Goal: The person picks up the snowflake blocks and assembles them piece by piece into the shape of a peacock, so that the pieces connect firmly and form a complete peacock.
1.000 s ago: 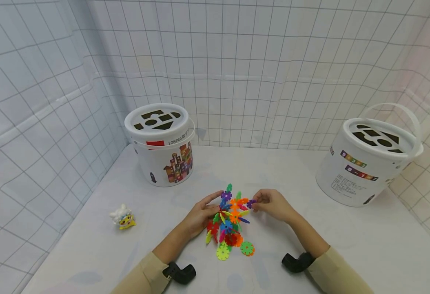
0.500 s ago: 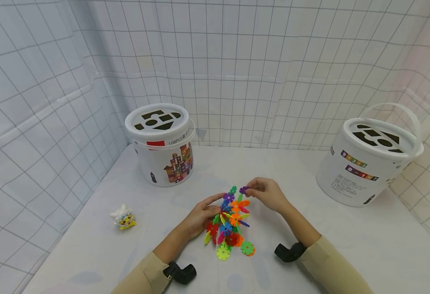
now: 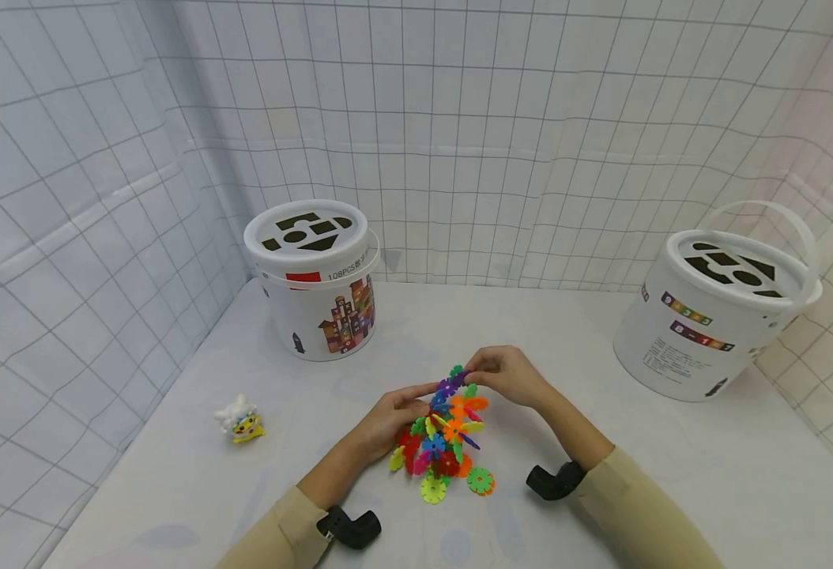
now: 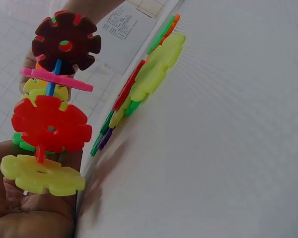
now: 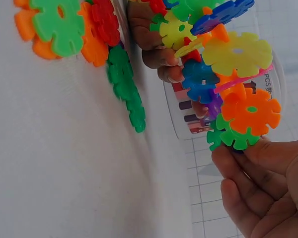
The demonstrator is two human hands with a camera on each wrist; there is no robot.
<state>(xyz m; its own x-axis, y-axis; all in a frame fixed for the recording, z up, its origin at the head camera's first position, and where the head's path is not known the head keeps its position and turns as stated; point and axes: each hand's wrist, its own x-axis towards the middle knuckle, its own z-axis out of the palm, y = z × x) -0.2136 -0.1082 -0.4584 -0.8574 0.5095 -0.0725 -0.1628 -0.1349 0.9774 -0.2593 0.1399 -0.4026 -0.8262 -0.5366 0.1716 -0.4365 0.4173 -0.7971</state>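
Observation:
A cluster of flower-shaped interlocking discs (image 3: 454, 431) in many colours stands up from the table in the head view. My left hand (image 3: 386, 423) grips it from the left; in the right wrist view its fingers curl about the pieces. At the top, the thumb and fingers of my right hand (image 3: 507, 373) pinch a purple disc (image 3: 462, 377) against another purple one. The right wrist view shows green and orange discs (image 5: 251, 110) just above those fingertips, mostly hiding the pinched disc. A red disc (image 4: 52, 124) and a yellow one stick out over my left palm.
Loose discs lie before the cluster, among them a yellow-green disc (image 3: 433, 488) and a green disc (image 3: 480, 480) over an orange one. Lidded white buckets stand back left (image 3: 317, 292) and right (image 3: 708, 316). A small toy figure (image 3: 240, 419) sits at left.
My right hand has moved left and up from the cluster's right side, bringing the purple disc to the top. The cluster's top tilts slightly right; my left hand stays nearly in place.

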